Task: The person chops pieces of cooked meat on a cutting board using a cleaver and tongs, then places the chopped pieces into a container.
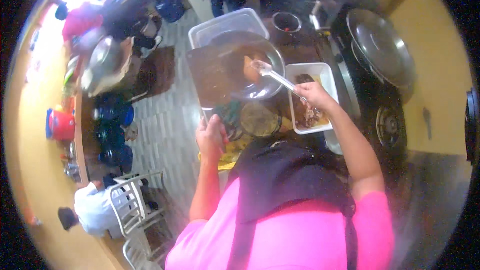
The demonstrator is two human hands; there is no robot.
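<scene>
My left hand (pixel 212 138) is closed around the handle of a broad, flat cleaver-like blade (pixel 208 75), which is held out over the work surface. Metal tongs (pixel 283 80) are in my right hand (pixel 315 95). Their tips touch an orange-brown piece of food (pixel 250 69) at the blade and a round shiny bowl (pixel 277 86); whether the piece is pinched or resting is unclear. Beneath my right hand stands a white plastic tub (pixel 330 78) with dark pieces of food (pixel 309 116) in yellowish liquid. A round, pale-topped object (pixel 260 119) lies between my hands.
Beyond the bowl is a clear plastic container (pixel 228 26), beside a small round pot (pixel 287 21). A large metal pan (pixel 380 48) and a burner (pixel 390 125) are on the right. People (pixel 99 208) are at the left and far side, near white chairs (pixel 131 202).
</scene>
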